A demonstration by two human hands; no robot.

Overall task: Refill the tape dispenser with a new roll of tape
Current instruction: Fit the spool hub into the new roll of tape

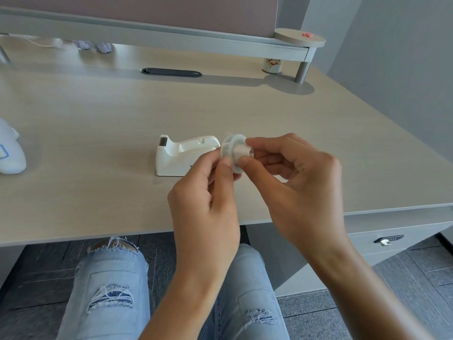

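Note:
A white tape dispenser [182, 155] stands on the pale wooden desk [98, 133], its cutter end to the left and its roll cradle showing no roll. Just right of it and a little above the desk, both hands hold a clear tape roll [231, 149] with a white hub [241, 151] at its centre. My left hand [206, 202] pinches the roll's near rim from below. My right hand [296, 182] grips the hub between thumb and fingers on the right side. The fingers hide part of the roll.
A white padded object [9, 153] lies at the desk's left edge. A raised shelf [171, 33] runs along the back, with a small printed can [272, 65] under its right end and a dark cable slot [171, 72] in front. A drawer with a handle [388, 240] sits at lower right.

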